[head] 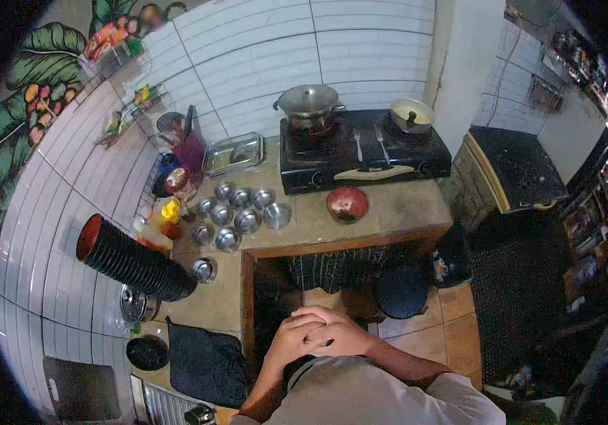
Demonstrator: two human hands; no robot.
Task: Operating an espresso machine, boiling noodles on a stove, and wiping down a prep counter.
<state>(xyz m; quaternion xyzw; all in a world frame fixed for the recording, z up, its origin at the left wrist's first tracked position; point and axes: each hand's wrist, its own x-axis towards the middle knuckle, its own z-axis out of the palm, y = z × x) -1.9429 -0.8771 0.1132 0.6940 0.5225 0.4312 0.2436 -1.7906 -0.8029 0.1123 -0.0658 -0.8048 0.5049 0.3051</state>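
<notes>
My left hand (293, 340) and my right hand (340, 333) are clasped together in front of my body, with the fingers folded over each other. No object shows in either one. Beyond them is an L-shaped tiled counter (304, 231). A red bowl (347, 204) sits near its front edge. Several small steel cups (248, 220) are grouped to the left of that, and a single steel cup (204, 270) stands apart. A tall stack of dark bowls (136, 260), red inside, rises at the left.
A black gas stove (309, 178) carries a lidded pot (308, 109), a pan (411, 114) and two forks (357, 144). Beside it lies a glass dish (233, 153). A dark cloth (205, 361) hangs over the counter's left part. Below, a round dark stool (402, 291) stands on the floor.
</notes>
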